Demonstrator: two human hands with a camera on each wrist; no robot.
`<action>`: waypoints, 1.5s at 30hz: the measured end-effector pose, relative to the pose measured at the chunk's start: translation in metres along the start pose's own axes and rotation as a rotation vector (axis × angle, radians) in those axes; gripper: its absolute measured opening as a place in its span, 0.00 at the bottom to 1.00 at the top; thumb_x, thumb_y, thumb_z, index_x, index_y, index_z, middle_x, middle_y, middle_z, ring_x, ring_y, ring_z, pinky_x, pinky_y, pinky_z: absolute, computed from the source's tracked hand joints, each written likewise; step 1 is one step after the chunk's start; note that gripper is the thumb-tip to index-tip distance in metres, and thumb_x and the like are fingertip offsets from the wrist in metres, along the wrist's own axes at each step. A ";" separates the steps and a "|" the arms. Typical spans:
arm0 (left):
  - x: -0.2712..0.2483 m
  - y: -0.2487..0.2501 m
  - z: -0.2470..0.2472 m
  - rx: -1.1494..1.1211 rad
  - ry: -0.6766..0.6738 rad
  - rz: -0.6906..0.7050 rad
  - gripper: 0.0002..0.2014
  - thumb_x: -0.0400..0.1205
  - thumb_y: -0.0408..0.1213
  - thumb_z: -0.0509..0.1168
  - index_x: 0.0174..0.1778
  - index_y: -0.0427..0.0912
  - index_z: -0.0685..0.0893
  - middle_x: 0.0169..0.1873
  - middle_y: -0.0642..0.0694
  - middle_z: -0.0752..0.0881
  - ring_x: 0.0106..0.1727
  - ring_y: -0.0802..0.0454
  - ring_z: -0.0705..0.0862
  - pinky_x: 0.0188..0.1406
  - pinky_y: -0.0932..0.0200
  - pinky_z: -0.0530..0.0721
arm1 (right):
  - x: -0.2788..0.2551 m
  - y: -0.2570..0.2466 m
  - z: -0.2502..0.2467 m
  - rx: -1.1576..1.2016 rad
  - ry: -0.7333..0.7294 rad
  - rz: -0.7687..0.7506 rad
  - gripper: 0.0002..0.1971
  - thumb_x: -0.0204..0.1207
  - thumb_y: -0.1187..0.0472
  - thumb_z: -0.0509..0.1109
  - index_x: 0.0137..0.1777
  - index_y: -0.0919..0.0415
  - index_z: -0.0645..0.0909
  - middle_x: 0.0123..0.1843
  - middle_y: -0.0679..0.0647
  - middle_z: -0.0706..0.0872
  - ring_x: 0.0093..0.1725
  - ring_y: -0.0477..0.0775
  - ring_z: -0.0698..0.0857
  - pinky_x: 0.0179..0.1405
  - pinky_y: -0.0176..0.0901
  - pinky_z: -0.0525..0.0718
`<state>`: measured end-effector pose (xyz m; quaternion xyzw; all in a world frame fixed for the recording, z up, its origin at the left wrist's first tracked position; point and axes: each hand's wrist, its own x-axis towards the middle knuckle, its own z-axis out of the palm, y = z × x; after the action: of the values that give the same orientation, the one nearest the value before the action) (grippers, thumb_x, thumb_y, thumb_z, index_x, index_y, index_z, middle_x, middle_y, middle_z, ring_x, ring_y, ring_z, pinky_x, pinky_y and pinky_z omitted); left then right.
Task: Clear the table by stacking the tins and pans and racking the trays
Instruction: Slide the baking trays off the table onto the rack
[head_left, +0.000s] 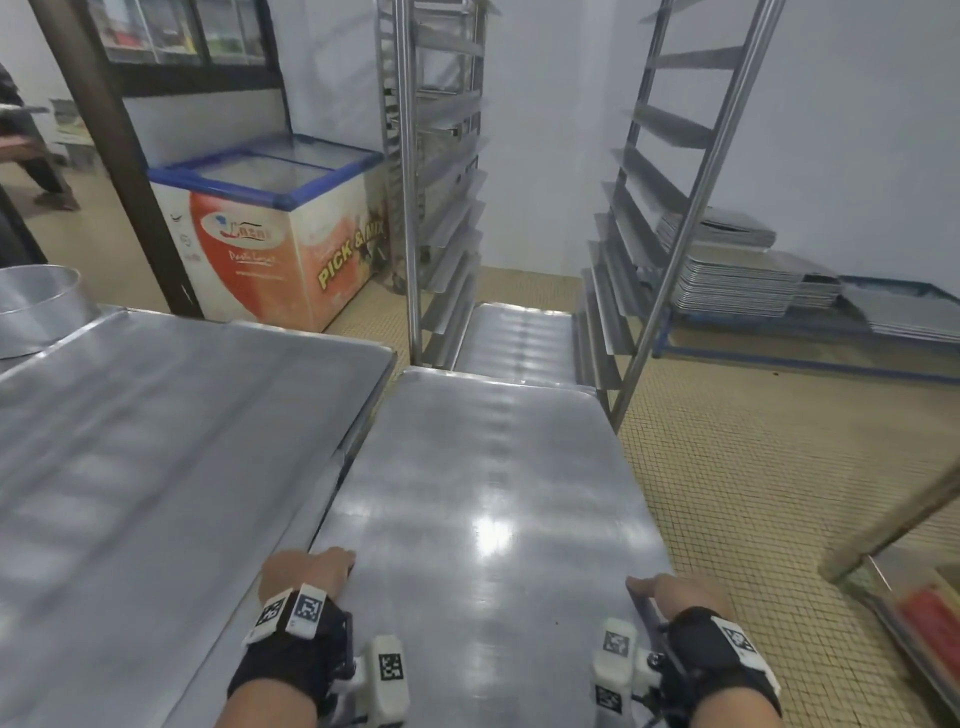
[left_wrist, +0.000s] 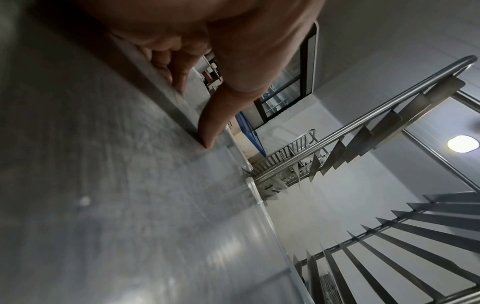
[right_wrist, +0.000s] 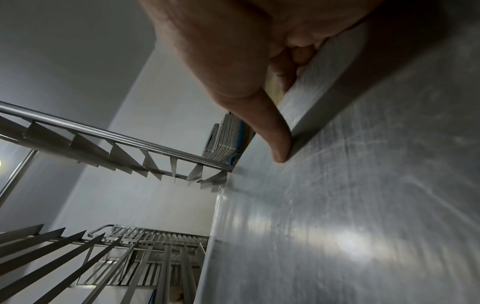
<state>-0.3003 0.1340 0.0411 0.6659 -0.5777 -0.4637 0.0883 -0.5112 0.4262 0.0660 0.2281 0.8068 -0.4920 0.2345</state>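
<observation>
Chest freezer (head_left: 270, 228) by dark pillar (head_left: 111, 150); yellow tiled floor (head_left: 769, 467)

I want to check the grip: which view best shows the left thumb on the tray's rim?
The left wrist view: the left hand lays its thumb over the tray rim. The head view shows only the hand's back; the right wrist view misses it.

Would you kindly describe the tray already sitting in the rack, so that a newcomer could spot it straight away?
Start at the tall steel rack standing on the tiled floor ahead of the table. Look down to its low runners, where a flat metal tray lies between the uprights. Unlike the larger-looking tray in hand, gripped by the left hand and right hand, nobody touches it.
</observation>
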 end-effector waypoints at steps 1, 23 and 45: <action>-0.002 0.006 0.003 0.010 -0.010 0.006 0.17 0.75 0.36 0.75 0.48 0.24 0.82 0.50 0.29 0.86 0.48 0.32 0.85 0.43 0.51 0.76 | 0.004 -0.003 0.000 0.028 -0.011 -0.003 0.30 0.71 0.71 0.80 0.72 0.77 0.74 0.35 0.60 0.83 0.25 0.55 0.75 0.20 0.40 0.66; 0.066 0.107 0.110 -0.005 0.005 -0.081 0.29 0.74 0.39 0.79 0.64 0.23 0.81 0.60 0.28 0.85 0.56 0.30 0.86 0.59 0.44 0.85 | 0.154 -0.078 0.051 -0.076 0.052 0.058 0.21 0.62 0.63 0.86 0.46 0.75 0.80 0.37 0.65 0.84 0.37 0.65 0.87 0.46 0.56 0.89; 0.216 0.228 0.204 0.143 -0.034 -0.052 0.24 0.81 0.45 0.71 0.58 0.24 0.85 0.61 0.28 0.85 0.60 0.31 0.84 0.62 0.47 0.80 | 0.287 -0.194 0.148 -0.118 0.090 0.038 0.18 0.62 0.61 0.85 0.42 0.71 0.81 0.40 0.66 0.88 0.38 0.65 0.88 0.42 0.53 0.89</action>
<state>-0.6248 -0.0372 -0.0346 0.6772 -0.5932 -0.4349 0.0186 -0.8305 0.2526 -0.0338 0.2509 0.8397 -0.4282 0.2205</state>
